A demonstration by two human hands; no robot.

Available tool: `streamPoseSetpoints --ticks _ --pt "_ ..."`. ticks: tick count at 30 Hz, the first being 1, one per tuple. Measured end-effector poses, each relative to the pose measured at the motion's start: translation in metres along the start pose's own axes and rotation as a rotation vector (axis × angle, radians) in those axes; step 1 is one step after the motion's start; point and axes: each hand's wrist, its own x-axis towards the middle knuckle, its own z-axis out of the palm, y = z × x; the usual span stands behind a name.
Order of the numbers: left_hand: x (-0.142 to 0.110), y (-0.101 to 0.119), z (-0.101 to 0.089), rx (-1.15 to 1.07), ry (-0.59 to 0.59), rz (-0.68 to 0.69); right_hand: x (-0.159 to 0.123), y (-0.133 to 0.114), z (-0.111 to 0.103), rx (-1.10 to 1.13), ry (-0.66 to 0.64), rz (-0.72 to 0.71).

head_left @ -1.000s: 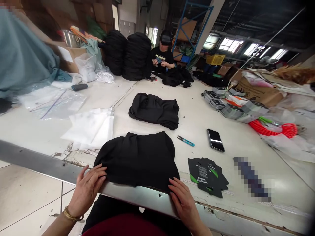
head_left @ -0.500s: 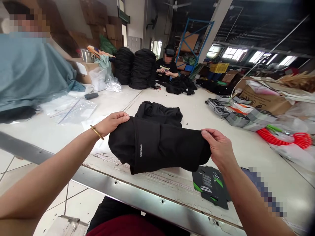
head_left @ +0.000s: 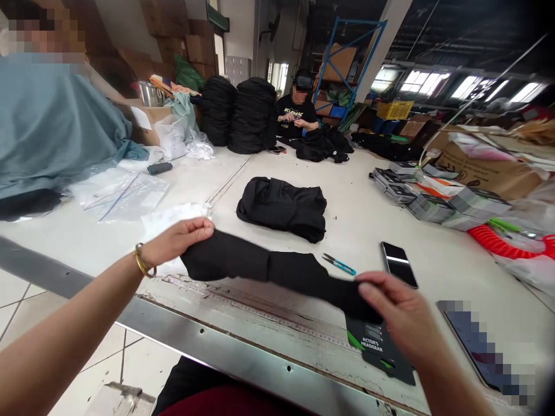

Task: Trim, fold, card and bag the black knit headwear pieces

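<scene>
A black balaclava (head_left: 277, 268) is stretched sideways above the table's front edge, narrow and partly folded. My left hand (head_left: 186, 240) pinches its left end between thumb and fingers. At the other end, my right hand (head_left: 392, 306) grips the cloth, a little lower. Just beyond lies a folded stack of black cloth (head_left: 281, 208). A dark card printed "ACTOR'S HEADGEAR" (head_left: 384, 352) rests under the right end, partly hidden by the cloth and my right hand. Thread snips with blue handles (head_left: 342, 266) lie behind the balaclava, close to a phone (head_left: 398, 264).
A larger dark-screened device (head_left: 477, 346) lies right of my right arm. Bundled cards (head_left: 429, 208) and a red coiled hose (head_left: 498, 240) are farther right. Clear plastic bags (head_left: 125, 196) lie left. Tall black cloth stacks (head_left: 251, 115) and a seated person (head_left: 297, 112) are across the table.
The balaclava has turned and narrowed, so its white logo no longer shows. Both hands have moved lower, the left also leftward. The snips and phone have come into sight.
</scene>
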Motion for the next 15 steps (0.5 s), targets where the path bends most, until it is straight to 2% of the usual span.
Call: streamPoseSetpoints --ticks 1,2,4,5,8,11,13,15 --pt "-0.003 -0.019 0.011 0.126 -0.031 -0.011 -0.009 0.018 0.014 -0.02 -0.103 0.021" --pt "-0.007 -0.036 0.025 0.303 -0.005 0.004 -0.016 0.037 0.03 -0.051 -0.189 0.04" --pt "-0.015 -0.063 0.059 0.41 0.074 -0.016 -0.025 0.069 0.06 -0.218 -0.185 -0.024" --pt "-0.021 -0.07 0.077 0.444 0.12 -0.019 -0.028 0.079 0.073 -0.301 -0.129 -0.089" --pt "-0.04 -0.064 0.131 0.496 0.238 0.016 -0.03 0.081 0.103 -0.464 0.041 -0.311" --pt "-0.053 -0.042 0.172 0.523 0.262 0.106 -0.031 0.06 0.129 -0.477 0.001 -0.447" --pt "-0.053 -0.034 0.187 0.489 0.24 0.073 -0.032 0.052 0.148 -0.474 -0.084 -0.473" --pt "-0.048 -0.035 0.19 0.403 0.227 -0.027 -0.031 0.053 0.163 -0.478 -0.123 -0.451"
